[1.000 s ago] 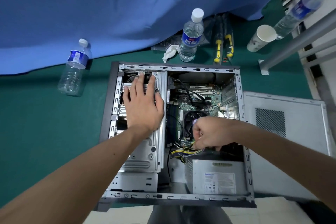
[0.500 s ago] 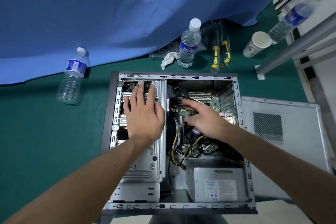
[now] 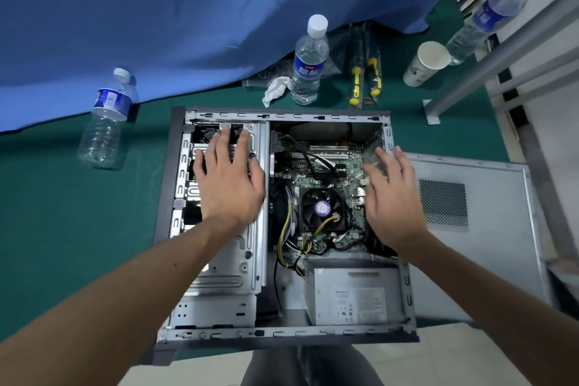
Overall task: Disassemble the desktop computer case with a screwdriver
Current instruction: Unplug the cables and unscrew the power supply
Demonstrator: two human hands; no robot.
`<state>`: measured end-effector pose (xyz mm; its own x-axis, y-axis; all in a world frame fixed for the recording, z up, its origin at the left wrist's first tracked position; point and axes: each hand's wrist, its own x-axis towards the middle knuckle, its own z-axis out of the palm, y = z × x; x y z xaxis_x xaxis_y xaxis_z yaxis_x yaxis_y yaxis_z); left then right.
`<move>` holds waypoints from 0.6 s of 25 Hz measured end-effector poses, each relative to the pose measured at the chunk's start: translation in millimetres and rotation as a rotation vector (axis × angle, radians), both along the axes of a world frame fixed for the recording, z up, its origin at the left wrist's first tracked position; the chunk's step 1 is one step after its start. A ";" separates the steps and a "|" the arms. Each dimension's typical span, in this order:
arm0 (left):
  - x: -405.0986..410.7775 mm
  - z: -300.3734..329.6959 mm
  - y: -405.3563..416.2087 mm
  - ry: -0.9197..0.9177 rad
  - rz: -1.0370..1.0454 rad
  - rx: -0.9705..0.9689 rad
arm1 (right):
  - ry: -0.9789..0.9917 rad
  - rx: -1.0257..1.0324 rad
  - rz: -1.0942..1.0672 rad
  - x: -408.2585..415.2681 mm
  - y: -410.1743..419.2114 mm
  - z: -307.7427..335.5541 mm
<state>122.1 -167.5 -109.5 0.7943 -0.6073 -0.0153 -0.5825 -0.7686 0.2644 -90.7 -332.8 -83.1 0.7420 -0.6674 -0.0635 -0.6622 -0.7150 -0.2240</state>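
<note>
Case (image 3: 163, 197) open; left hand (image 3: 230, 188) flat on drive cage (image 3: 247, 263), right hand (image 3: 391, 197) spread, empty, over motherboard (image 3: 351, 163). Risk: fingers snagging cables (image 3: 283, 229), sharp edges.

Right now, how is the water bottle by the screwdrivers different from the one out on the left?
The middle bottle stands upright and looks nearly full of water; the left bottle leans over and looks empty. The middle bottle stands beside a crumpled tissue and the screwdrivers; the left bottle is off by itself. Both are clear plastic with blue labels and white caps.
</note>
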 end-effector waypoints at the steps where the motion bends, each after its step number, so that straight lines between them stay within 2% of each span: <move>1: -1.1 -0.2 0.2 -0.001 0.002 0.000 | 0.024 -0.004 -0.009 -1.1 -1.2 -0.1; 5: -3.3 1.2 1.0 0.000 -0.008 0.007 | 0.065 0.002 -0.007 -1.5 -3.6 -2.3; 10: -31.2 17.9 10.7 0.064 0.006 0.027 | -0.022 0.041 -0.022 -2.3 -3.3 -2.0; 13: -104.1 19.1 47.0 0.103 -0.007 0.113 | -0.209 0.069 -0.017 -5.4 -4.6 -2.9; 15: -129.7 17.0 61.7 0.067 0.003 0.170 | -0.413 0.218 -0.063 -7.1 -5.5 0.3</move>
<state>-7.6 -105.9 -92.6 0.7900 -0.5888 -0.1710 -0.5654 -0.8075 0.1684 -97.8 -338.3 -82.7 0.6931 -0.7158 0.0852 -0.5264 -0.5833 -0.6186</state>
